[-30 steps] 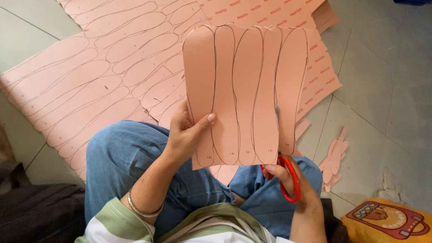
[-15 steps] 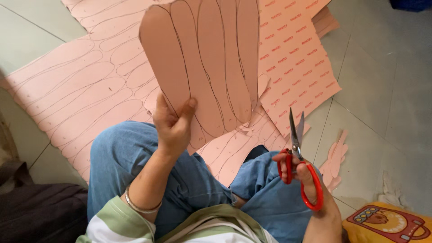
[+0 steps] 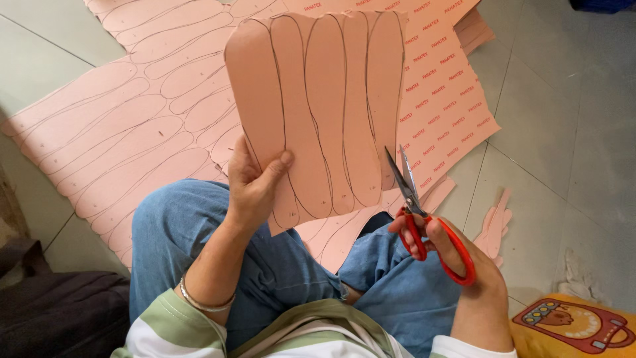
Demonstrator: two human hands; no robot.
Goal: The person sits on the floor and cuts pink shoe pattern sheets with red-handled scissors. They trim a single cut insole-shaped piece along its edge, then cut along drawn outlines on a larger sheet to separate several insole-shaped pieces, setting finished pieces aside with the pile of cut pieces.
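The left hand (image 3: pixel 255 189) holds a pink sheet (image 3: pixel 324 106) up over the lap, its grip pinched tight on the bottom edge. The right hand (image 3: pixel 457 255) has its grip wrapped around red scissors (image 3: pixel 424 212), blades slightly apart, just beside the sheet.

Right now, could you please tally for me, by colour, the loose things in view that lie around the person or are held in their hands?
Pink: 3 – held sheet, large floor sheet, small offcut
Red-handled: 1 – scissors in the right hand
Yellow: 1 – cushion
Dark: 1 – bag
Total: 6
The left hand pinches the held sheet.
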